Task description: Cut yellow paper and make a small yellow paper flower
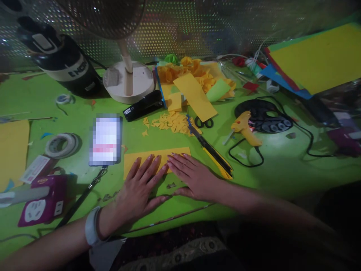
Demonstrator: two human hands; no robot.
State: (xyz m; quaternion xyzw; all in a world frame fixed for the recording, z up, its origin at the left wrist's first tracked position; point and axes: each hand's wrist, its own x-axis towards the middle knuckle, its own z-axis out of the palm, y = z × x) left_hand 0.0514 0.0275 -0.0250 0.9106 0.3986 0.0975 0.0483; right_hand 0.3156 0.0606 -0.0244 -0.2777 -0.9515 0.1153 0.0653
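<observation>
A strip of orange-yellow paper (156, 152) lies flat near the front of the green table. My left hand (141, 184) rests on its left and middle part, palm down with the fingers spread. Over the strip's right part lies my right hand (191, 175), flat, its fingers stretched out and fairly close to each other. The two thumbs point towards each other below the strip. Just beyond the paper is a heap of small cut yellow pieces (172, 122), and a yellow-and-black cutter (216, 156) lies to the right.
A phone (105, 141), tape roll (62, 145) and purple box (42, 199) are at the left. Behind stand a bottle (67, 67) and fan (128, 82), near a stapler (142, 105). A yellow glue gun (246, 130), its cord and coloured sheets (316, 60) are at the right.
</observation>
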